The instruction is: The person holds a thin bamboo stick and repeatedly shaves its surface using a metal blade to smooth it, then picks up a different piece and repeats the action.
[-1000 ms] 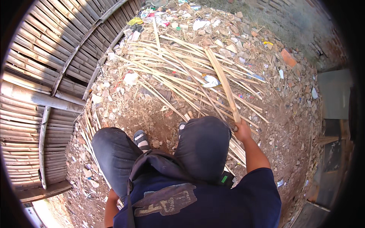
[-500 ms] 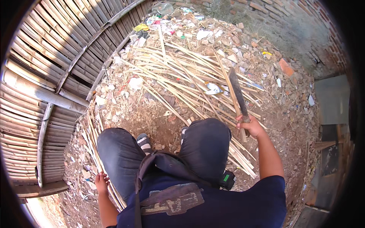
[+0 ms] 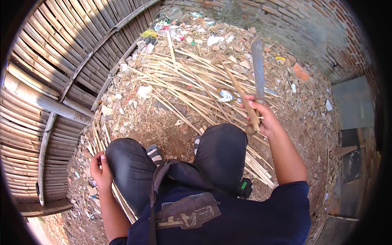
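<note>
My right hand [image 3: 263,118] is closed around a machete and a split bamboo piece together. The machete [image 3: 258,67] points up and away, its long grey blade standing to the right of the bamboo piece [image 3: 236,83]. A rounded handle end shows below the fingers. Beside my left knee, my left hand [image 3: 101,170] is raised with loosely curled fingers, the thumb apart and nothing visible in it. Close by that hand, a bundle of thin bamboo strips [image 3: 124,206] lies along the outside of my left leg. Ahead of my knees spreads a pile of pale bamboo strips [image 3: 183,83].
A bamboo-slat wall [image 3: 45,94] rises at left, and a brick wall [image 3: 294,24] closes the far side. Rubble and litter [image 3: 196,30] cover the far ground. Grey panels [image 3: 353,106] stand at right. A small black device [image 3: 245,188] lies beside my right thigh.
My left hand has moved up and forward along the strips to beside my knee. My right hand has turned and shifted slightly forward, with the machete blade now farther from the bamboo piece.
</note>
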`<state>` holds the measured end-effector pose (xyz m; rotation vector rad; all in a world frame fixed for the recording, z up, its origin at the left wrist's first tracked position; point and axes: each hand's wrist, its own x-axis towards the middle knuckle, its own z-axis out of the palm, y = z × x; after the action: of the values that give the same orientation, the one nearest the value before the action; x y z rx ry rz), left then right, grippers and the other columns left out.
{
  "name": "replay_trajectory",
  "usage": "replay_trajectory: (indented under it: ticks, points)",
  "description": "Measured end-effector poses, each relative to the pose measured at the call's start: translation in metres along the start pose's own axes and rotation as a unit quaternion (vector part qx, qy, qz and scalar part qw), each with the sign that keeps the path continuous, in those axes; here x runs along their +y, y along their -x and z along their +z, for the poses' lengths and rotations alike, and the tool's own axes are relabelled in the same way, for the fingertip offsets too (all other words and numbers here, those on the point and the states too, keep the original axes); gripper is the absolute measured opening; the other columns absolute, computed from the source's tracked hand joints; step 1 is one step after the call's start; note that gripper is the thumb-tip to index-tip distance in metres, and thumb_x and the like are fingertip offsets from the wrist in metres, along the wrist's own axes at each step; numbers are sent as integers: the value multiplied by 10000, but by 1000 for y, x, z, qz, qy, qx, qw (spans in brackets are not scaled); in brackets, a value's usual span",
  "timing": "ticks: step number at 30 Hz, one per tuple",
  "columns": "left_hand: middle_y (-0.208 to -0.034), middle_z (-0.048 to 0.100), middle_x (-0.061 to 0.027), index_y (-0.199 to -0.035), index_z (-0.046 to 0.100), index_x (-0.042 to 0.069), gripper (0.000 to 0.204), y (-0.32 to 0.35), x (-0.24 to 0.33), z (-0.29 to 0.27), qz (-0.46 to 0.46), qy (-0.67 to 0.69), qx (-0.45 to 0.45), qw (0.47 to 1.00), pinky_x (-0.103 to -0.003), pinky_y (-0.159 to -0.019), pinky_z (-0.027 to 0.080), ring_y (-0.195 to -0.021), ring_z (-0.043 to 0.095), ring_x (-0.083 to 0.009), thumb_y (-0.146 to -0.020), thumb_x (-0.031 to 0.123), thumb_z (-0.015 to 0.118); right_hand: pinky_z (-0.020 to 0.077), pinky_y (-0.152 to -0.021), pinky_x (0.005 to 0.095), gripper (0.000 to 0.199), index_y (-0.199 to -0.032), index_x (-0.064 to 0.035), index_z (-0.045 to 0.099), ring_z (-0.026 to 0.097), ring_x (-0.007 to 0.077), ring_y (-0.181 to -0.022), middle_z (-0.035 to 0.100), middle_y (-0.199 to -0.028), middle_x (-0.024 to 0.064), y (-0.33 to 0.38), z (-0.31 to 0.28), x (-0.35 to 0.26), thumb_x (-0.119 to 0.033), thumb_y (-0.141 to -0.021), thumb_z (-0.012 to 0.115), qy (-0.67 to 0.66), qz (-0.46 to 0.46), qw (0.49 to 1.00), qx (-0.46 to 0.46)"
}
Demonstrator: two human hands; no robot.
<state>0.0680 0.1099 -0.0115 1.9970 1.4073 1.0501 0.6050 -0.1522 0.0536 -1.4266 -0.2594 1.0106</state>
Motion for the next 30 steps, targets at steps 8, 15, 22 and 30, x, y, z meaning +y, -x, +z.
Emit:
replay_trajectory:
  ticks: [8, 15, 22, 30]
  points:
    - [-953, 684, -116, -1048, 685, -34, 139, -7, 120, 37, 183, 65, -166, 967, -298, -761, 523, -833, 654, -193, -972, 82, 677, 536, -726, 286, 388, -1345, -134, 614, 632, 157, -925, 690, -1213, 120, 11, 34, -3, -267, -982, 634, -16, -18, 1000, -18]
    - [-957, 695, -138, -1049, 693, -12, 172, 6, 167, 63, 240, 129, -277, 922, -339, -760, 548, -842, 684, -253, -907, 72, 739, 543, -780, 320, 377, -1288, -105, 643, 636, 153, -961, 679, -1137, 96, 34, 73, -11, -267, -952, 695, -64, 14, 995, -79]
    - [-1065, 676, -147, -1221, 646, 11, 531, 3, 241, 79, 368, 87, -292, 878, -395, -808, 560, -895, 686, -318, -819, 289, 853, 535, -825, 331, 403, -1299, -89, 622, 623, 161, -1020, 655, -1097, 80, 37, 121, 1, -262, -946, 714, -99, 29, 993, -62]
    - [-1176, 653, -177, -1375, 551, 2, 663, 17, 265, 119, 345, 77, -251, 901, -386, -786, 585, -971, 702, -310, -858, 320, 817, 528, -901, 351, 500, -1411, -83, 548, 598, 173, -1074, 615, -1184, 97, 33, 155, 20, -330, -1000, 689, -150, -25, 985, -87]
